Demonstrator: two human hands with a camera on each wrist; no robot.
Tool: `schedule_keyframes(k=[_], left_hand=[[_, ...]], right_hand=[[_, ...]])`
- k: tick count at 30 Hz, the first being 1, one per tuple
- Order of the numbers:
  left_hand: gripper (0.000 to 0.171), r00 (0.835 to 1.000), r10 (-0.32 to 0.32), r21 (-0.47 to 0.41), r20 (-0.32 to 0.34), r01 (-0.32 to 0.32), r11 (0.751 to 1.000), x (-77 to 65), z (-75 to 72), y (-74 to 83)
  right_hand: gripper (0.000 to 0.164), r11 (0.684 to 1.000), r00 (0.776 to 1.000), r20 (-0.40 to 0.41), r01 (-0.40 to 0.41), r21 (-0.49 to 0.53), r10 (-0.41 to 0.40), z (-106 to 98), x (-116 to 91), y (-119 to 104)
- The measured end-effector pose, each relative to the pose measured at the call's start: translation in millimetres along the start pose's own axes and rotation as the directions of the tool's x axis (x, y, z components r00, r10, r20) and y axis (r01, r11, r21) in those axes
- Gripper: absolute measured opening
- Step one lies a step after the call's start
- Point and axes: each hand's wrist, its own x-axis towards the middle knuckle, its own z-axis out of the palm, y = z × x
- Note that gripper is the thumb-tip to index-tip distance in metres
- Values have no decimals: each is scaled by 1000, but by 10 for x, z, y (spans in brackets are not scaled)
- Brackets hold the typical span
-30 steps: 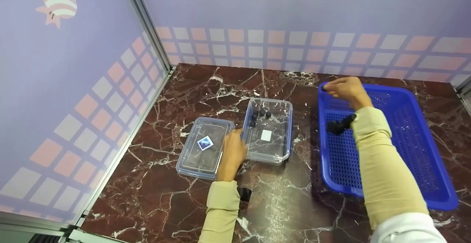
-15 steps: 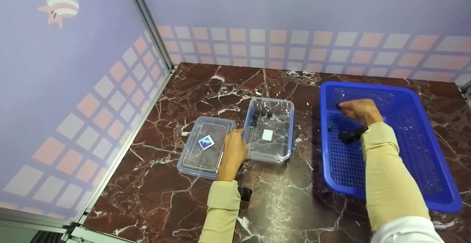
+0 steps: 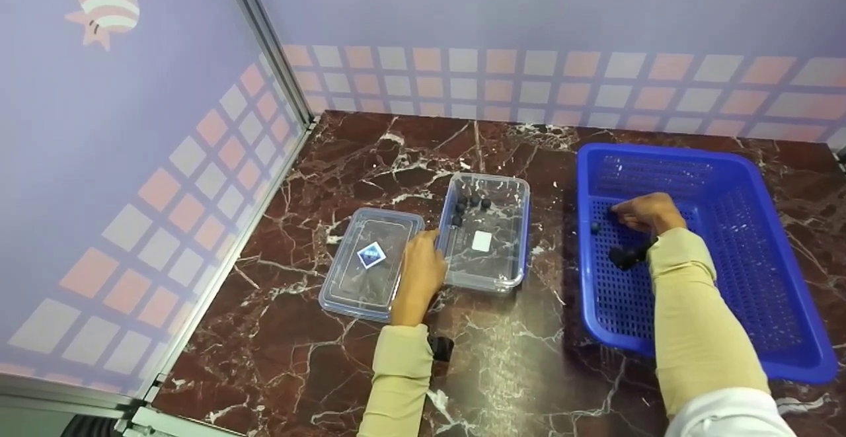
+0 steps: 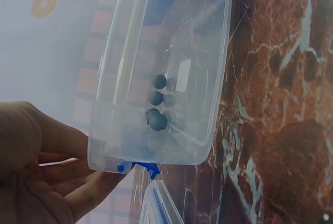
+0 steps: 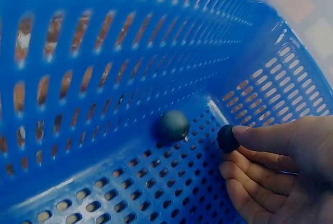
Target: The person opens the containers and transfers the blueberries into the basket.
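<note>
My right hand (image 3: 651,212) is low inside the blue plastic basket (image 3: 583,278). Thumb and fingers pinch a small dark ball (image 5: 227,138), seen clearly in the right wrist view. Another dark ball (image 5: 174,125) lies on the basket floor by the side wall, apart from the hand. My left hand (image 3: 420,272) holds the near-left edge of a clear plastic container (image 3: 502,272), with thumb and fingers at its rim in the left wrist view. Several dark balls (image 4: 157,121) lie in that container, gathered towards its far-left corner in the head view.
A clear lid (image 3: 353,285) with a blue and white sticker lies flat left of the container, partly behind the left hand. Marble-patterned tabletop (image 3: 515,371) stretches between container and basket. Patterned wall panels (image 3: 429,14) stand at the back and left.
My right hand, with a dark ball at its fingertips, has come from the basket's far-left rim down towards the basket floor. The left hand and the container stay put.
</note>
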Motion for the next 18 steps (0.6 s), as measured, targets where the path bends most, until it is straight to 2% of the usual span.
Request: schedule_keyframes(k=[5,18], left_hand=[[35,1000,2,-7,-1,-2,1000,0,-14,15],[35,1000,8,-11,-13,-8,1000,-8,-6,5]], right_hand=[[11,999,1000,0,8,-48,-8,-4,-7,-9],[12,995,998,45,50,-88,-46,13,-110,-33]])
